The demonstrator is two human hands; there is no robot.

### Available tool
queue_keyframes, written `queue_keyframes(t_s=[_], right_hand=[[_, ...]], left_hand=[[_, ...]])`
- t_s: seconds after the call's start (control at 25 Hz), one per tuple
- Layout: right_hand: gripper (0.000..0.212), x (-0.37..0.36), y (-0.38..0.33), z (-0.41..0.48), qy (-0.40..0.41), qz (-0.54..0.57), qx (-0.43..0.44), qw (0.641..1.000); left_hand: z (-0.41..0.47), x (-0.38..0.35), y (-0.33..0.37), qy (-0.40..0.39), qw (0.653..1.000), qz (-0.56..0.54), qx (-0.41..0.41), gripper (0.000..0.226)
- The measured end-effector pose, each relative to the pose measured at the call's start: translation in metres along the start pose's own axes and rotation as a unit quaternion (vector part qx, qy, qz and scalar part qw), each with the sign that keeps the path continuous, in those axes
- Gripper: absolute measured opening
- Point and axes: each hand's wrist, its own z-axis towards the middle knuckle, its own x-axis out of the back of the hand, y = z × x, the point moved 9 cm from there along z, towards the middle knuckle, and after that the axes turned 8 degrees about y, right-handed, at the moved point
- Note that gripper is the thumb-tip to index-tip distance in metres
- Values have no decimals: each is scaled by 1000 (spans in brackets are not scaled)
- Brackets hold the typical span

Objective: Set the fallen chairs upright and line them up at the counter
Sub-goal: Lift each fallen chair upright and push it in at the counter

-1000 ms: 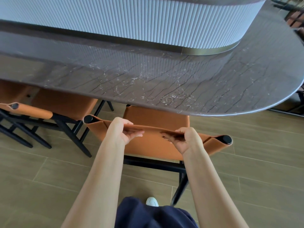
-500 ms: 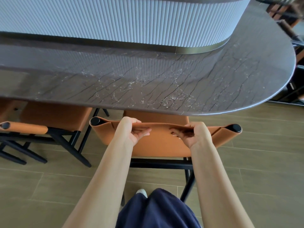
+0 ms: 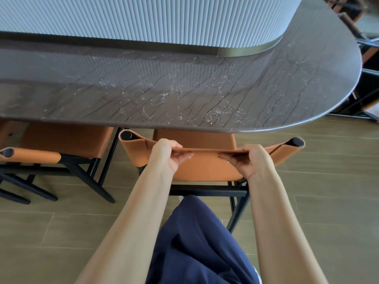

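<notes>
Chair [image 3: 194, 138] upright, seat toward counter [image 3: 184, 89] — backrest [image 3: 207, 167] runs left-right, parallel to edge.

Soft, even daylight lays a pale sheen on the dark counter [image 3: 184, 89], which mirrors the ribbed panel [image 3: 143, 17], shadows on the floor [image 3: 328, 181] are faint, the wide lens bows straight edges, and the upper right corner is blurred.

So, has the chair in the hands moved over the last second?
Yes: the chair slid forward toward the counter; its backrest now nearly meets the edge.
</notes>
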Motion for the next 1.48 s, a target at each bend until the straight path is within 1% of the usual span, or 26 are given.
queue_keyframes(t_s=[0.08, 0.16, 0.24, 0.36, 0.48, 0.68, 0.8, 1.08, 1.48], right_hand=[[29, -5, 10, -4, -16, -10, -1, 1000], [25, -9, 22, 0, -24, -6, -7, 1000], [19, -22, 27, 3, -57, -17, -5, 998], [25, -52, 30, 17, -65, -27, 10, 997], [27, -78, 36, 39, -73, -34, 22, 996], [27, -98, 51, 86, -72, -22, 18, 997], [27, -109, 53, 105, -69, -11, 10, 998], [24, -109, 52, 115, -31, -23, -2, 999], [18, -98, 58, 108, 13, -64, -18, 998]], left_hand=[[3, 5, 6, -5, 1000, -15, -14, 23], [12, 14, 9, 3, 999, -27, -21, 22], [21, 19, 19, -7, 998, -41, -37, 21], [43, 25, 47, -9, 995, -68, -71, 22], [71, 31, 57, -11, 992, -97, -82, 24], [114, 21, 74, 13, 994, -59, -94, 24], [133, 15, 89, 10, 993, -50, -105, 24], [147, 17, 92, 48, 996, -45, -64, 27], [153, 31, 80, 65, 997, -29, -23, 25]])
